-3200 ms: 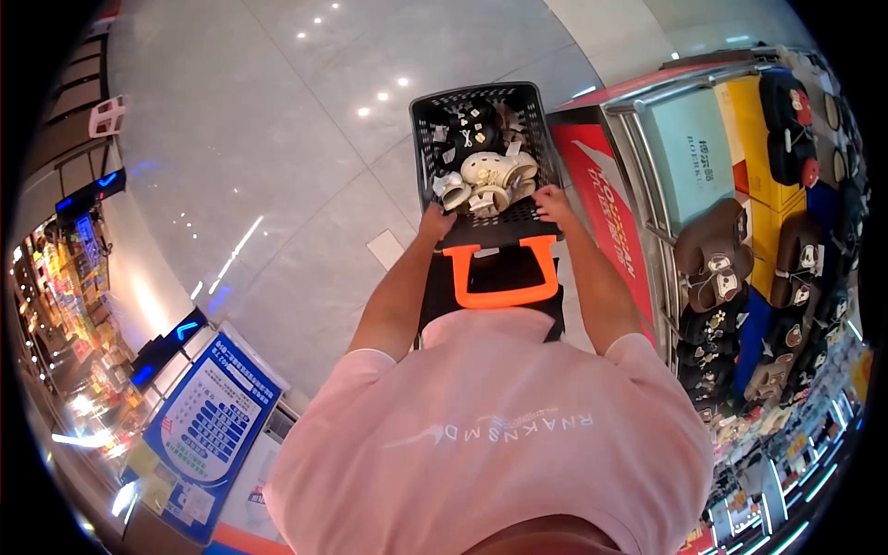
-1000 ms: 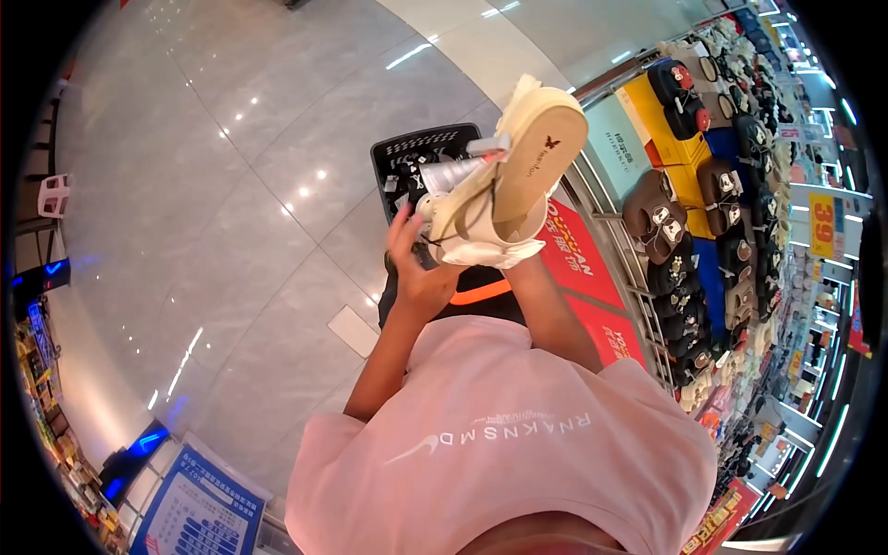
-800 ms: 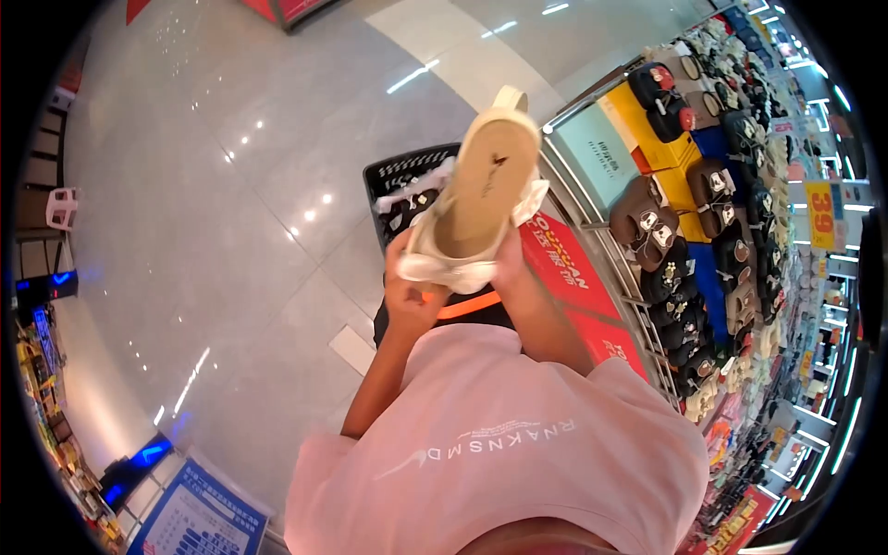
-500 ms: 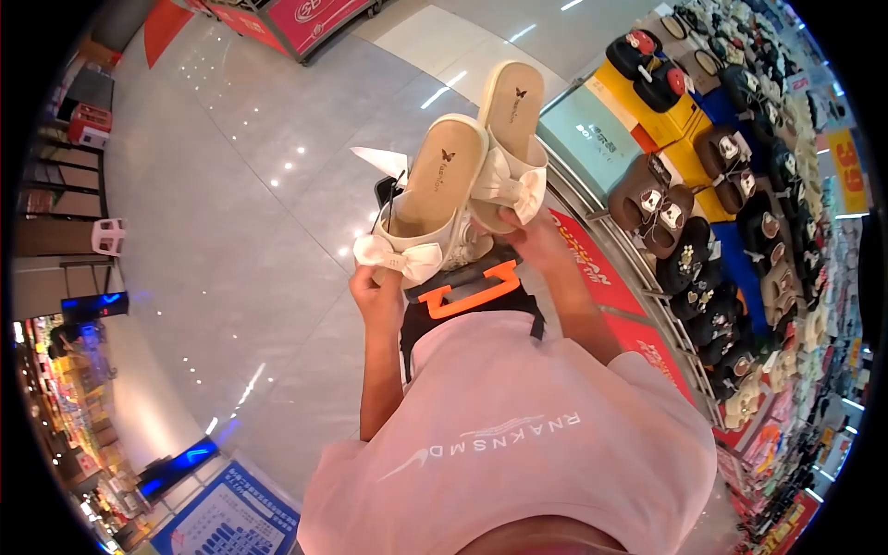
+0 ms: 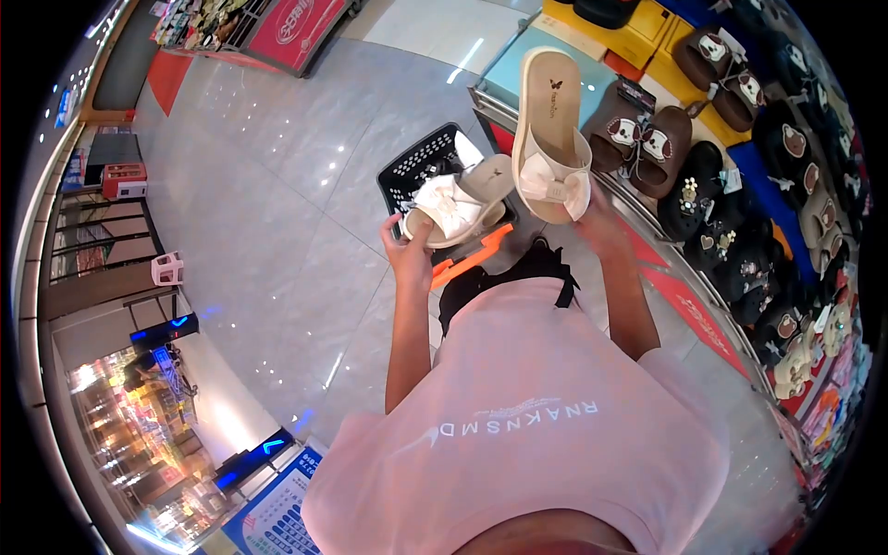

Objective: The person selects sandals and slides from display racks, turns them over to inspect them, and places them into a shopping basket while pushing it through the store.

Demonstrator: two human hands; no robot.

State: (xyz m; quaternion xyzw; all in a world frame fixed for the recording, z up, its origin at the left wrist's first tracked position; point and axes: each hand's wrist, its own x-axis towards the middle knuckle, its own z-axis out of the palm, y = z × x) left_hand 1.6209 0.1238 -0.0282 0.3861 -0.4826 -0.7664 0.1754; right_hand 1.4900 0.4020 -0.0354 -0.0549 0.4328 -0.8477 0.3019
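My left hand [image 5: 409,254] is closed on the toe end of a cream slide slipper [image 5: 488,180] with a white bow across its strap. That slipper lies tilted over a black shopping basket [image 5: 393,185] with an orange handle [image 5: 474,254]. Higher and to the right, my right hand [image 5: 599,220] grips the matching slipper [image 5: 553,97] near its bow, its beige insole facing me. A butterfly print marks each insole. Part of the basket's contents is hidden beneath the left slipper, and most of my right fingers are behind the other one.
On the right, a shoe rack holds brown dog-face slippers [image 5: 652,148] and black clogs [image 5: 694,194]. A display stand [image 5: 296,32] with a pink panel stands at the back. Grey tiled floor [image 5: 277,185] stretches to the left, where a pink stool [image 5: 167,269] stands.
The slippers have moved apart: the left one has lowered and turned over the basket, while the right one has shifted right. More of the basket shows, and the view has swung.
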